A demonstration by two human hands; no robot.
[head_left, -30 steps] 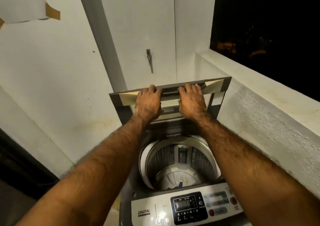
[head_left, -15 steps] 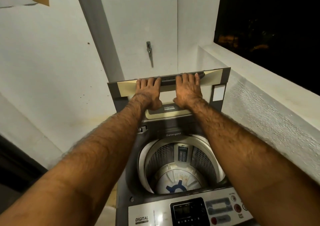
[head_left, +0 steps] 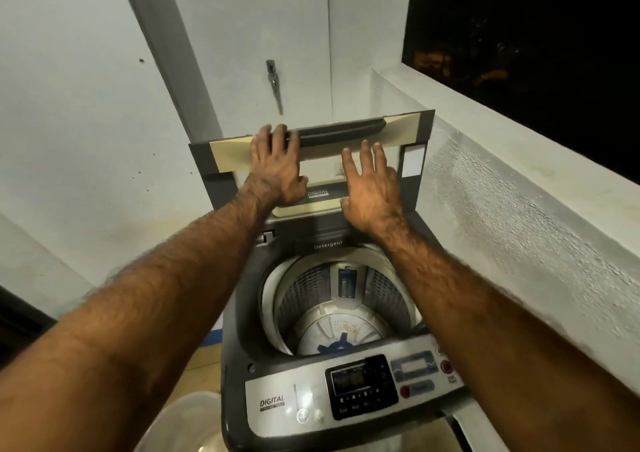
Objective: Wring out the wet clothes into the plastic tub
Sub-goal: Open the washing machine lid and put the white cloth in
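A: Under your left fingers runs the dark handle along the top edge of the lid. Your left hand grasps its left end, fingers curled over it.

B: Your right hand is released: its fingers are straight and spread, tips just below the handle. Whether they touch the lid I cannot tell.

A: The lid stands upright at the far side of the washing machine.

B: Below your wrists, nearer to you than the fingers, the drum lies open. In it you can see its perforated side, a small filter at the back and a blue-vaned disc on the floor.

A: Nearer still, between your forearms, is the control panel with its dark display.

B: The plastic tub is well away from your fingers, low on the left, beneath your left forearm and just beside the machine's near corner. Only part of its pale rim and inside shows; what it holds I cannot tell.

A: To the right of your right fingers a white ledge runs along the machine's side.
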